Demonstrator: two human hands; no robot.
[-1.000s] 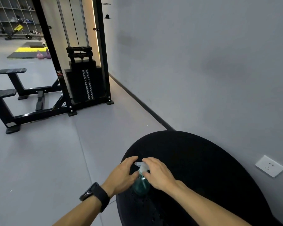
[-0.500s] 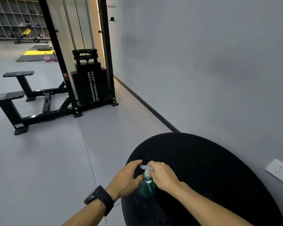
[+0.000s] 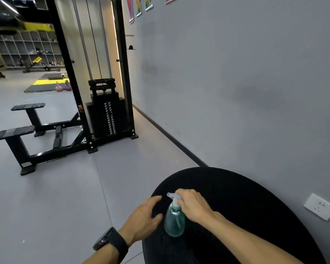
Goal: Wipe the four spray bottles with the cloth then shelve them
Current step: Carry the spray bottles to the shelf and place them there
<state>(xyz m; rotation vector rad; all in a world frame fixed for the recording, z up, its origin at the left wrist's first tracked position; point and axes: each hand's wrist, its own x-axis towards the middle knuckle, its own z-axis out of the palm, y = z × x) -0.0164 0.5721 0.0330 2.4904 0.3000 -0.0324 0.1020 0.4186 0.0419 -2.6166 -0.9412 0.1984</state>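
The right hand [image 3: 193,205] makes the grip: its fingers curl over the clear trigger head of the spray bottle [image 3: 174,220], pinching it from above, with the wrist bent down and the bare forearm running back toward the lower right corner. The left hand [image 3: 144,216] lies just beside the bottle on its left, palm down, fingers straight and relaxed, thumb tip pointing toward the bottle's body; whether it actually touches the bottle cannot be told. A black watch [image 3: 111,241] sits on the left wrist. The bottle stands upright near the left edge of the round black surface [image 3: 246,197], close to the person. Its body is translucent green, narrow at the neck and wider at the base, and the pale nozzle points up and to the left. Small specks glint on the surface around the bottle's foot. The surface stands against a grey wall carrying a white socket [image 3: 321,206]. Farther off on the grey floor stands a black cable weight machine [image 3: 105,109] with a bench [image 3: 13,130] to its left.
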